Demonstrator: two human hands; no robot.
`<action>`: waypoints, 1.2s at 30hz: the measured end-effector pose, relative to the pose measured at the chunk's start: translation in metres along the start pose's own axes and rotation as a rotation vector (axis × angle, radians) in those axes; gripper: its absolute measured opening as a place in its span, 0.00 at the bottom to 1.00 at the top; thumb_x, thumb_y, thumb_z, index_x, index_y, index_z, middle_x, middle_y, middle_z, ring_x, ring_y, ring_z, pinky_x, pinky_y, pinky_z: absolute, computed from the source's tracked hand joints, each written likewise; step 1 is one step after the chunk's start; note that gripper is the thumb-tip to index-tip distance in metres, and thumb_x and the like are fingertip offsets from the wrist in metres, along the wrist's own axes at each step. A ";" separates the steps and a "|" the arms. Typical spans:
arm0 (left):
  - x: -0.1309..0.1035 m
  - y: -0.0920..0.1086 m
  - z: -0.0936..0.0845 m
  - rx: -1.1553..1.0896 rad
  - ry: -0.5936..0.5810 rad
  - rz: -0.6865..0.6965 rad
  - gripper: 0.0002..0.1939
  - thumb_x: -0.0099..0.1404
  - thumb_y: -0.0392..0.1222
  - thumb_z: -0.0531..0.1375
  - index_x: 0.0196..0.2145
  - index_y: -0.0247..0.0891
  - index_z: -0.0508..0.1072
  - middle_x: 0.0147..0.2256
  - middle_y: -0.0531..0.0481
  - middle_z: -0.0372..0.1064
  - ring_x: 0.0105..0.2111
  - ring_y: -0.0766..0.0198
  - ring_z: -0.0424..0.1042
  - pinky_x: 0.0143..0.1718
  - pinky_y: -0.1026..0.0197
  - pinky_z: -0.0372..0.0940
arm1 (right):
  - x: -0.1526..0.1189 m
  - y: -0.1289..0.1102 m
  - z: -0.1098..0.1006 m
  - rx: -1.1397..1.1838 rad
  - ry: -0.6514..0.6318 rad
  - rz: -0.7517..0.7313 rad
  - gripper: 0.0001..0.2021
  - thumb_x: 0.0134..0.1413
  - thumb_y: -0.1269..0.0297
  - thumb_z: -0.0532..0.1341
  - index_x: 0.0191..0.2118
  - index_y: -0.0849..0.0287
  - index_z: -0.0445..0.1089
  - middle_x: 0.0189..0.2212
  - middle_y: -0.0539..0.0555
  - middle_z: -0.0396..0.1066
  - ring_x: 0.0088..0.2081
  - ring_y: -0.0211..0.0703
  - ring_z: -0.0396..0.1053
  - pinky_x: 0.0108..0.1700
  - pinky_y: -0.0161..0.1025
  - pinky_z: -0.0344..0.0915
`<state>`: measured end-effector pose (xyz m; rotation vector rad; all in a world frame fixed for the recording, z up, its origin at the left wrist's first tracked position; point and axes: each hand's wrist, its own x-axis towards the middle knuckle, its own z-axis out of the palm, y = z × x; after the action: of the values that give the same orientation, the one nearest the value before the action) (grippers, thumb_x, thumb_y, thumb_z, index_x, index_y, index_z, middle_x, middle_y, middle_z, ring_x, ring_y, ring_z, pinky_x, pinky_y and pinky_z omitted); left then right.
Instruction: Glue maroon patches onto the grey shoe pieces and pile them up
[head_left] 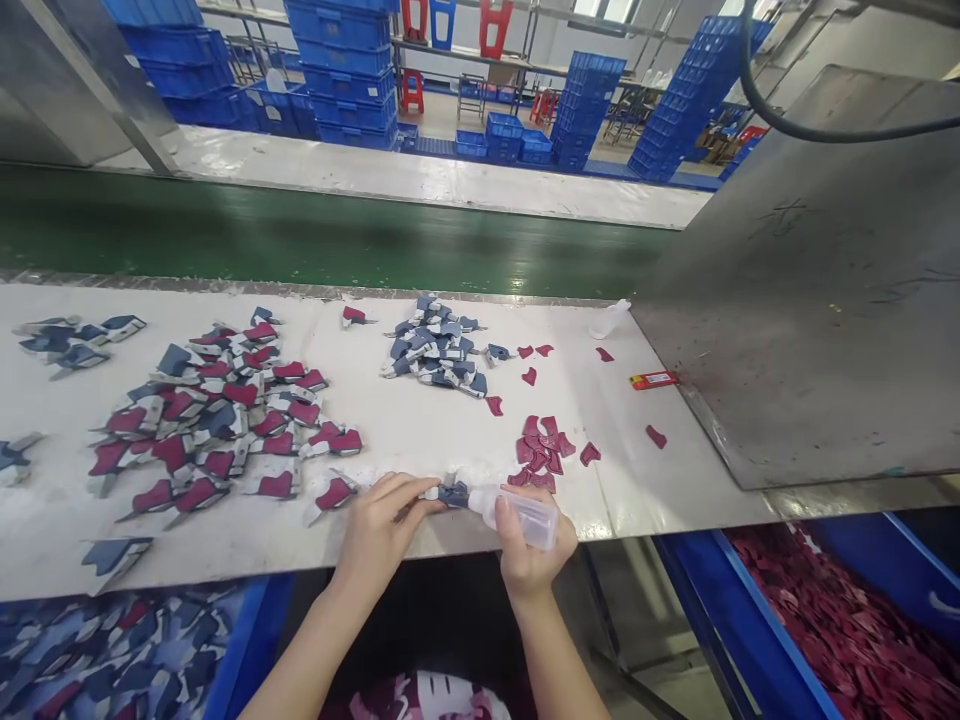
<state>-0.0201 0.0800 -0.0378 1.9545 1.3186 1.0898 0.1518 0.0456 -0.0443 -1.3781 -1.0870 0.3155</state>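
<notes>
My left hand pinches a small grey-blue and white plastic part near the table's front edge. In my right hand is a clear squeeze bottle, tilted on its side with its nozzle end at that part. Whether the tip touches it, I cannot tell. Just beyond the bottle lies a heap of loose maroon pieces. A pile of grey-blue and white parts sits farther back. To the left spreads a large pile of similar parts with maroon pieces on them.
A white bottle and a red-yellow packet lie by the metal panel at right. Blue bins of parts stand below: mixed parts at left, maroon pieces at right. A green belt runs behind the table.
</notes>
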 end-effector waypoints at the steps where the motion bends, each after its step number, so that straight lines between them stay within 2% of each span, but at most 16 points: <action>1: 0.000 0.000 0.001 0.005 0.017 0.006 0.06 0.62 0.38 0.65 0.39 0.40 0.80 0.31 0.49 0.77 0.31 0.61 0.74 0.33 0.61 0.69 | 0.000 0.000 0.000 0.004 0.000 0.000 0.11 0.54 0.58 0.65 0.32 0.61 0.74 0.23 0.54 0.74 0.24 0.44 0.73 0.27 0.38 0.68; 9: -0.001 -0.001 0.003 0.015 0.039 0.025 0.07 0.62 0.36 0.65 0.39 0.41 0.80 0.31 0.50 0.77 0.31 0.61 0.74 0.34 0.61 0.69 | -0.003 0.012 0.001 0.017 0.032 -0.003 0.06 0.55 0.63 0.66 0.33 0.61 0.74 0.26 0.54 0.75 0.27 0.44 0.74 0.30 0.38 0.69; 21: -0.002 -0.007 0.006 0.037 0.061 0.112 0.07 0.62 0.35 0.66 0.40 0.38 0.79 0.33 0.50 0.77 0.33 0.63 0.74 0.35 0.63 0.69 | -0.001 0.008 0.004 -0.032 0.073 -0.008 0.06 0.57 0.64 0.65 0.32 0.61 0.74 0.24 0.52 0.73 0.25 0.41 0.71 0.28 0.36 0.67; 30: -0.005 -0.007 0.007 0.038 0.060 0.074 0.07 0.62 0.36 0.66 0.40 0.38 0.79 0.32 0.50 0.77 0.33 0.62 0.74 0.36 0.62 0.68 | -0.002 0.007 0.005 0.002 0.134 -0.007 0.06 0.57 0.65 0.64 0.30 0.60 0.73 0.23 0.52 0.72 0.25 0.42 0.71 0.28 0.37 0.66; 36: -0.005 -0.006 0.007 0.040 0.058 0.072 0.07 0.62 0.36 0.66 0.40 0.37 0.79 0.31 0.50 0.76 0.32 0.63 0.73 0.35 0.62 0.68 | -0.003 0.007 0.003 0.027 0.162 -0.004 0.09 0.57 0.64 0.64 0.27 0.60 0.71 0.20 0.49 0.68 0.21 0.40 0.67 0.25 0.36 0.63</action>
<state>-0.0181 0.0780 -0.0475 2.0281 1.3184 1.1706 0.1504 0.0474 -0.0519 -1.3530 -0.9483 0.2115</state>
